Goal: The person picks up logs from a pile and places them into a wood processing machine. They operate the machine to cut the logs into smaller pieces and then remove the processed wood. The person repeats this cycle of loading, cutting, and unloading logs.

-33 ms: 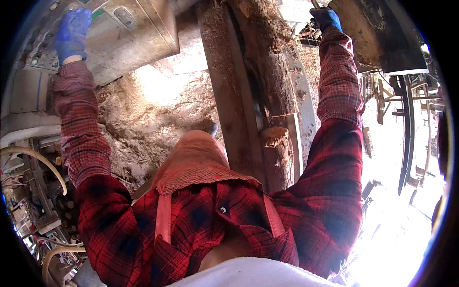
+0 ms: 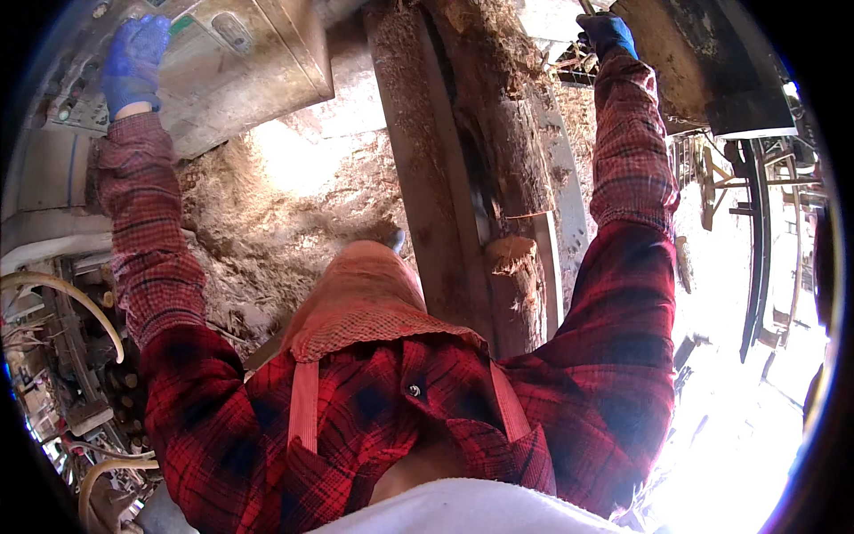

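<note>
My left hand point(image 2: 135, 62), in a blue glove, rests on a worn metal control box point(image 2: 240, 80) at the upper left, close to small knobs or buttons point(image 2: 67, 109). Its fingers look laid over the panel. At the upper right my right hand point(image 2: 608, 36), in a darker blue glove, is closed around a thin rod-like handle point(image 2: 587, 7), of which only the tip shows. Between my arms lies a rough, bark-covered log point(image 2: 507, 151) alongside a long dusty metal beam point(image 2: 427, 169). A shorter log piece with a broken end point(image 2: 516, 294) is nearer to me.
Wood dust and shavings point(image 2: 285, 214) cover the ground below the box. Pale hoses point(image 2: 71, 289) curve at the left. A dark metal housing point(image 2: 712, 71) stands beyond my right hand, with dark rails point(image 2: 756, 249) below it. Glare washes out the lower right.
</note>
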The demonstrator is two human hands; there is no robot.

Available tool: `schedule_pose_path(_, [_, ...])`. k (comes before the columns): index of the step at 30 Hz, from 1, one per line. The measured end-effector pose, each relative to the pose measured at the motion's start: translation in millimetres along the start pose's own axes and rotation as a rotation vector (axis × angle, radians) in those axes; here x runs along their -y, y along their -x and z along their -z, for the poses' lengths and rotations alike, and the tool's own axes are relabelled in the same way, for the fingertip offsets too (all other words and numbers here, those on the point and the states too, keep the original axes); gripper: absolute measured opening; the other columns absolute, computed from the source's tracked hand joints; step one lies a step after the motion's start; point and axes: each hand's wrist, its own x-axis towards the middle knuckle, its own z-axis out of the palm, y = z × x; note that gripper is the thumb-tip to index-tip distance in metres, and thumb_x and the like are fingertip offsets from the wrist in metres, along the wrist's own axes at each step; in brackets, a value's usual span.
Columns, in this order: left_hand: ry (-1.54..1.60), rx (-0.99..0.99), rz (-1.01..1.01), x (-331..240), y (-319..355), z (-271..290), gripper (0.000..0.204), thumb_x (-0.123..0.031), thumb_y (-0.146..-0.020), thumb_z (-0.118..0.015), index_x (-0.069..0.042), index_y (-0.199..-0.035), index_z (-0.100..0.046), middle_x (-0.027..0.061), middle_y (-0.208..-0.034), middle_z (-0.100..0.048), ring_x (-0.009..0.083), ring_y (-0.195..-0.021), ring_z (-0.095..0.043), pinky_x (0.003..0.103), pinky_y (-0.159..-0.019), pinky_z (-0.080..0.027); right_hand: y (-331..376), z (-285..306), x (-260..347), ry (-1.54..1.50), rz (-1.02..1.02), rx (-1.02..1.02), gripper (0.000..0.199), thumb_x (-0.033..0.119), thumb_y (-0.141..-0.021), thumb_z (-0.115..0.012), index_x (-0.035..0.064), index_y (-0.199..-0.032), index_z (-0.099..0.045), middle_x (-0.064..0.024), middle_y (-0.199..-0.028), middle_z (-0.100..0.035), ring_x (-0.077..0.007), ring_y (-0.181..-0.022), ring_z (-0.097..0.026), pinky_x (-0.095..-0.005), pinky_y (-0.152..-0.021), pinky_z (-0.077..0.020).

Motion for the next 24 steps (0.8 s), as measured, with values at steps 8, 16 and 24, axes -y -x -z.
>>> schedule_pose_path(8, [-0.474, 0.127, -0.304, 64, 86, -111, 0.037, -0.016, -0.096, -0.038, 0.010, -0.119, -0.050, 0.0191, -0.119, -0.056, 0.0252, -0.110, -0.056, 0.036, -0.095, -0.046, 84, -1, 70, 0.418, 0.025, -0.169, 0.023, 0.025, -0.075, -0.062, 0.0064, -0.085, -0.069, -0.0181, -0.082, -0.068, -0.0243, -0.079, -0.068, -0.0384, -0.069, -0.0544])
schedule_pose_path(16, [-0.546, 0.638, -0.165, 192, 199, -269, 0.037, -0.016, -0.081, -0.069, -0.004, -0.115, -0.059, 0.0112, -0.103, -0.066, 0.0233, -0.102, -0.062, 0.033, -0.092, -0.047, 33, 2, 30, 1.153, 0.601, -0.084, 0.019, 0.023, -0.077, -0.059, 0.0061, -0.075, -0.069, -0.0155, -0.076, -0.066, -0.0296, -0.077, -0.066, -0.0410, -0.068, -0.0526])
schedule_pose_path(24, [-0.850, 1.524, -1.319, 235, 238, -369, 0.067, -0.028, -0.073, -0.061, -0.015, -0.135, -0.041, 0.0095, -0.125, -0.052, 0.0267, -0.121, -0.046, 0.047, -0.106, -0.033, 52, -2, 67, 0.548, 0.247, -0.259, 0.029, 0.032, -0.073, -0.062, 0.0049, -0.079, -0.070, -0.0185, -0.077, -0.066, -0.0324, -0.075, -0.066, -0.0412, -0.069, -0.0517])
